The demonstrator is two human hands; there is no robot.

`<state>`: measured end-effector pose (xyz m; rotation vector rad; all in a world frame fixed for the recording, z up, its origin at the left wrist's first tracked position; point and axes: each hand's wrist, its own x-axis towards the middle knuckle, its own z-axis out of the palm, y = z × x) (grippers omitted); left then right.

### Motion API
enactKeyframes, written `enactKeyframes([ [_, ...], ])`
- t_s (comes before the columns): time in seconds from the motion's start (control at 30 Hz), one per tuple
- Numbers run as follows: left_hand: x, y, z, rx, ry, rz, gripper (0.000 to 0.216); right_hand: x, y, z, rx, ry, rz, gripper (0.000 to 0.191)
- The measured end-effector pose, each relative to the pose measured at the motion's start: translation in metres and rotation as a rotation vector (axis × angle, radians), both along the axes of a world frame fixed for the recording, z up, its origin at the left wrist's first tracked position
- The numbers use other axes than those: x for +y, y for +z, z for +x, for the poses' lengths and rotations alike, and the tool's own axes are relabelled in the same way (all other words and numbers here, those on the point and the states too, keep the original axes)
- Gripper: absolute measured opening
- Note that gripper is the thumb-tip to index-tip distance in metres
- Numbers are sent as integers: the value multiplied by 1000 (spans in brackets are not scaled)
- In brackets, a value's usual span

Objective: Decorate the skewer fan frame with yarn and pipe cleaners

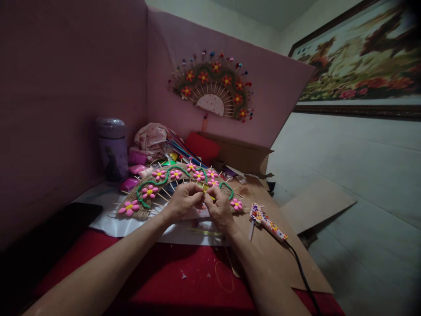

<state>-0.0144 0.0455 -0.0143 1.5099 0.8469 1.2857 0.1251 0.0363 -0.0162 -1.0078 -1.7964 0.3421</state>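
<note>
A fan-shaped craft piece (184,172) of twine and thin sticks lies before me, with pink flowers and a wavy green strip on it. Over its lower middle, my left hand (186,199) and my right hand (217,208) meet with fingers pinched. A small bit of yellow material (210,197) shows between the fingertips; my right hand grips it. What my left fingertips pinch is mostly hidden. To the right rests a flower-patterned glue gun (268,221) with a black cord.
A purple bottle (112,151) stands at the left, near bright packets (130,183) and a crumpled pink cloth (151,139). Another decorated fan (213,87) hangs on the pink panel behind. Cardboard (279,259) lies at the right over the red tablecloth (171,281).
</note>
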Motion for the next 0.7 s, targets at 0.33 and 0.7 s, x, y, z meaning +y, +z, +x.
enactKeyframes([
  [0.33, -4, 7, 7, -167, 33, -163, 17, 4, 2, 4, 48, 58, -35, 16],
  [0.7, 0, 2, 7, -329, -1, -254, 20, -2, 1, 4, -147, 2, 87, 13],
])
